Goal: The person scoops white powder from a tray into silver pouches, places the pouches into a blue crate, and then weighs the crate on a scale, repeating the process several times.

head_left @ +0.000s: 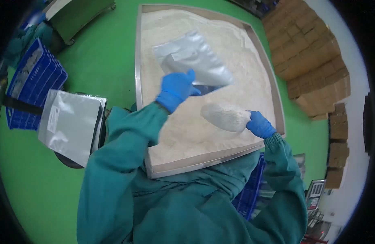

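My left hand (174, 90), in a blue glove, grips a silver foil pouch (197, 61) by its near edge, over a large metal tray (139, 77). Pale powder (187, 140) fills the tray. My right hand (260, 124), also gloved in blue, is closed around the handle end of a scoop (226, 117), which is coated or heaped with the same pale powder. The scoop is held low over the powder, to the right of and nearer than the pouch. The pouch's opening faces cannot be made out.
On the left, a stack of flat silver pouches (71, 122) lies on a dark stool. Behind it stands a blue crate (37, 81). Cardboard boxes (305, 53) are piled at the right wall. A scale display (315, 193) and another blue crate (251, 187) are at lower right.
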`<state>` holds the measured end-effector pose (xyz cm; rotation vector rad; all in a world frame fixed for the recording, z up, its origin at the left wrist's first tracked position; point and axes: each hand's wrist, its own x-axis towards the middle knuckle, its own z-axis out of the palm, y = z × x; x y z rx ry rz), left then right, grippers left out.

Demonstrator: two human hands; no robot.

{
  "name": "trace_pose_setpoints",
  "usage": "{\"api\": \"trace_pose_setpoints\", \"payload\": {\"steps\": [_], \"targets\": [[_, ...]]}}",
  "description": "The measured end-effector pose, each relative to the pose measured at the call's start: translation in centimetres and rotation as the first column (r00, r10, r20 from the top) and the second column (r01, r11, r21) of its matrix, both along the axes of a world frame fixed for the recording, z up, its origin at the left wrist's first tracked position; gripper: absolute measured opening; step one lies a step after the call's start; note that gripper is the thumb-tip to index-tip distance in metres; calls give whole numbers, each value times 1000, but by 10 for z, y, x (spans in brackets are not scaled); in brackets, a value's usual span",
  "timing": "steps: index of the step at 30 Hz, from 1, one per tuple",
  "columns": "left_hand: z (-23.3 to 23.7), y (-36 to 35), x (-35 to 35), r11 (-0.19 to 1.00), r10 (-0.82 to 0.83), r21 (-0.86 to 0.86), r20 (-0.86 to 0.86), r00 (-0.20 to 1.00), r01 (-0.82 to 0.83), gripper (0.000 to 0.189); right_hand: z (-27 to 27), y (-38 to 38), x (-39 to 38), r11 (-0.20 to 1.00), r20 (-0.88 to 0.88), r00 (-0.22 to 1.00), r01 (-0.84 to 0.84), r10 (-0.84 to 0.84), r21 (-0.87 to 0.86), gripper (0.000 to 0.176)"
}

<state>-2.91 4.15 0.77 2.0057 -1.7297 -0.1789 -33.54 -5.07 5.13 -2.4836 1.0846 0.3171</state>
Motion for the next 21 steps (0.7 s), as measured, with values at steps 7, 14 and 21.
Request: {"api": "trace_pose_setpoints", "payload": {"steps": [7, 14, 21], "targets": [[-18, -1, -47, 999, 27, 43, -122, 992, -22, 20, 53, 8, 82, 935, -342, 936, -192, 84, -298, 24], [-6, -16, -14, 986, 149, -27, -262, 953, -162, 20, 99, 3, 119, 844, -450, 889, -308, 90, -439, 16], [-18, -16, 54, 992, 68, 119, -236, 969, -41, 28, -90, -77, 28, 938, -602, 765, -339, 229, -74, 27]]}}
